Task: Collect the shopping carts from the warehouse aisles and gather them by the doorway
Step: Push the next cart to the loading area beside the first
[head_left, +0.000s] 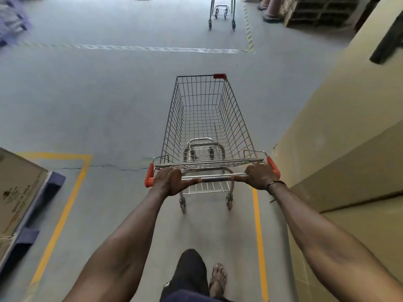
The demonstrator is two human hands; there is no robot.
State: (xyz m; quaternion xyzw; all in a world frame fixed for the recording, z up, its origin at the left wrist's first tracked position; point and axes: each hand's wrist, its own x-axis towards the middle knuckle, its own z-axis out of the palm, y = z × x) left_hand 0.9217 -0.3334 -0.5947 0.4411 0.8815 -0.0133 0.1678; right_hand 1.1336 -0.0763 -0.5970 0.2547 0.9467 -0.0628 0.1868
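Note:
An empty wire shopping cart (205, 118) with orange handle ends and a red corner tag stands on the grey floor straight in front of me. My left hand (169, 180) grips the left part of its metal handle bar (216, 176). My right hand (260, 176) grips the right part, beside the orange end cap. A second shopping cart (222, 13) stands far ahead at the top of the view, only its lower frame and wheels showing.
Tall stacked cardboard boxes (340, 118) run along my right. A box on a blue pallet (32, 205) sits at my left inside yellow floor lines. Wooden pallets (320, 12) stand at the far right, and a striped floor line (152, 48) crosses ahead.

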